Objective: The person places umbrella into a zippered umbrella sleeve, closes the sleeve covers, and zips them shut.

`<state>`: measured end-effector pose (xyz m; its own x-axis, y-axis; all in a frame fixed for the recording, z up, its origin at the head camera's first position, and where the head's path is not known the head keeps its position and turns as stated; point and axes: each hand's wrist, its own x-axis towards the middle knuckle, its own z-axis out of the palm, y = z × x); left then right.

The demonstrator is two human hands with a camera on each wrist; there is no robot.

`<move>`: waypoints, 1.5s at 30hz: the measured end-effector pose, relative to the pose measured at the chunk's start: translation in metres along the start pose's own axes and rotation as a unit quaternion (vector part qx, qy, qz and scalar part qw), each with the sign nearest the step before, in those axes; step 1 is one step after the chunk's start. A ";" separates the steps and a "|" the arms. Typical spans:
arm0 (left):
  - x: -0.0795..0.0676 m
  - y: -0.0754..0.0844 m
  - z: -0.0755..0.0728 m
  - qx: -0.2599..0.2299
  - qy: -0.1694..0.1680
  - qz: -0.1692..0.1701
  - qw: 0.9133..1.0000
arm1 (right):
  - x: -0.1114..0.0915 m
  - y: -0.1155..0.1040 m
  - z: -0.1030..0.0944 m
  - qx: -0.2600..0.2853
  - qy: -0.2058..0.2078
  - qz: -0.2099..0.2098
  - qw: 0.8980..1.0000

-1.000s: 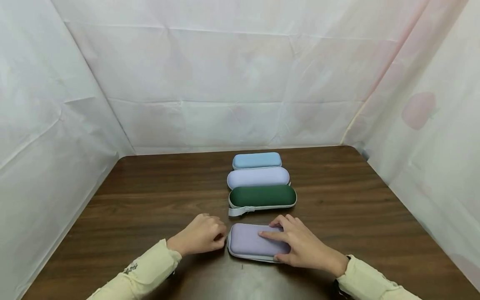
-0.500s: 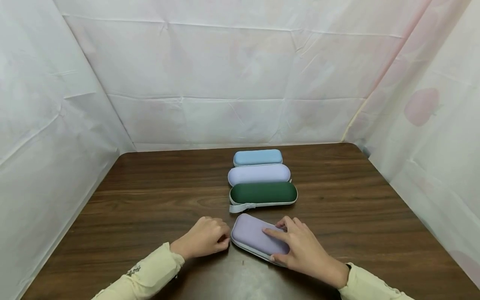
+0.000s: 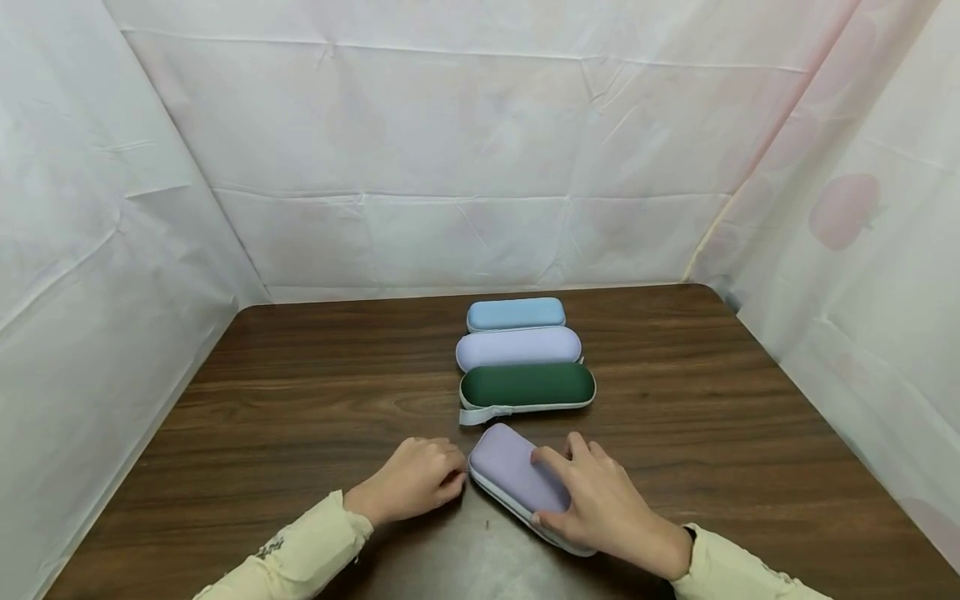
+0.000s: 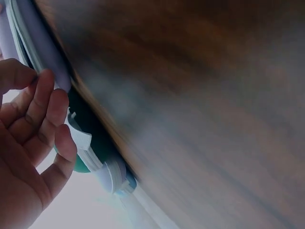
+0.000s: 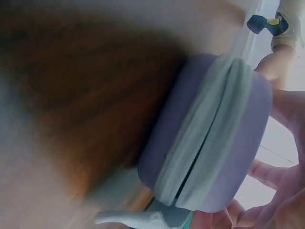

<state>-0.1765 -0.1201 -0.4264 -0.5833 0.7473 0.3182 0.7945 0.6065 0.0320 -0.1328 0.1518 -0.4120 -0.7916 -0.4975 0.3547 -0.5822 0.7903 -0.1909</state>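
A purple zip-up glasses case [image 3: 513, 471] with a pale zipper band lies slanted on the table, its left end pointing away. My right hand [image 3: 603, 504] grips its right half, thumb along the near side, index finger on the lid and other fingers toward the far side. In the right wrist view the zipper edge of the case [image 5: 209, 138] looks closed. Beside the case's left end rests my left hand [image 3: 420, 479]. Its fingers [image 4: 57, 105] hang loosely curled, thumb near the index fingertip, holding nothing that shows.
Behind the purple case lie a green glasses case [image 3: 528, 386] with a pale wrist strap [image 3: 483, 415], a lavender one [image 3: 517, 347] and a light blue one [image 3: 517, 313], in a row. White sheets [image 3: 465, 167] surround the brown wooden table [image 3: 322, 383].
My right hand has turned the purple case clockwise from lying sideways to a slant, its right end coming nearer. My left hand has shifted slightly right, staying beside the case.
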 end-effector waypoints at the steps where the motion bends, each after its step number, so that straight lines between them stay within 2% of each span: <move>1: 0.000 0.001 -0.001 -0.003 -0.001 0.000 1.000 | 0.001 -0.001 -0.001 0.000 -0.004 0.004 1.000; 5: 0.001 0.004 -0.005 -0.003 -0.004 0.003 1.000 | 0.005 -0.004 -0.002 -0.008 -0.023 0.005 1.000; 8: 0.002 0.006 -0.006 0.003 -0.007 0.007 1.000 | 0.011 -0.003 -0.005 -0.016 -0.048 -0.026 0.998; 10: 0.002 0.006 -0.007 0.005 -0.012 0.009 1.000 | 0.017 0.003 -0.008 -0.016 -0.069 -0.069 0.995; 12: 0.003 0.006 -0.007 0.006 -0.018 0.008 1.000 | 0.027 0.012 -0.013 -0.039 -0.082 -0.147 0.985; 14: 0.003 0.006 -0.006 0.007 -0.022 0.005 1.000 | 0.037 0.022 -0.017 -0.090 -0.088 -0.249 0.960; 15: 0.004 0.006 -0.006 0.006 -0.024 0.004 1.000 | 0.043 0.025 -0.019 -0.124 -0.082 -0.304 0.941; 17: 0.004 0.005 -0.006 0.004 -0.026 0.002 1.000 | 0.052 0.029 -0.021 -0.194 -0.064 -0.402 0.893; 18: 0.005 0.005 -0.005 0.001 -0.027 0.002 1.000 | 0.056 0.029 -0.022 -0.225 -0.058 -0.438 0.868; 19: 0.005 0.005 -0.005 -0.001 -0.028 0.002 1.000 | 0.058 0.029 -0.022 -0.252 -0.051 -0.467 0.846; 21: 0.005 0.005 -0.005 -0.006 -0.030 0.002 1.000 | 0.062 0.026 -0.023 -0.289 -0.043 -0.502 0.814; 23: 0.006 0.005 -0.004 -0.006 -0.032 0.002 0.999 | 0.064 0.022 -0.023 -0.318 -0.040 -0.523 0.790; 24: 0.006 0.004 -0.004 -0.006 -0.033 0.000 0.999 | 0.065 0.021 -0.024 -0.324 -0.042 -0.529 0.783; 26: 0.007 0.004 -0.004 -0.005 -0.034 -0.003 0.999 | 0.066 0.021 -0.024 -0.322 -0.049 -0.538 0.778; 28: 0.007 0.003 -0.004 -0.004 -0.035 -0.006 0.999 | 0.067 0.021 -0.025 -0.314 -0.060 -0.540 0.778; 32: 0.009 0.002 -0.002 0.003 -0.035 -0.009 0.999 | 0.070 0.024 -0.025 -0.286 -0.071 -0.532 0.794; 37: 0.010 0.002 0.001 0.008 -0.031 -0.010 0.999 | 0.071 0.024 -0.024 -0.263 -0.069 -0.523 0.808; 42: 0.011 0.004 0.002 0.007 -0.029 -0.009 1.000 | 0.072 0.023 -0.024 -0.233 -0.079 -0.505 0.828; 45: 0.013 0.004 0.001 0.010 -0.028 -0.009 1.000 | 0.071 0.024 -0.024 -0.223 -0.084 -0.495 0.836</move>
<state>-0.1806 -0.1075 -0.4236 -0.6064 0.7498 0.2648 0.7804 0.6250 0.0175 -0.1990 0.1443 -0.3692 0.0003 -1.0000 -0.0042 -0.8701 -0.0023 0.4929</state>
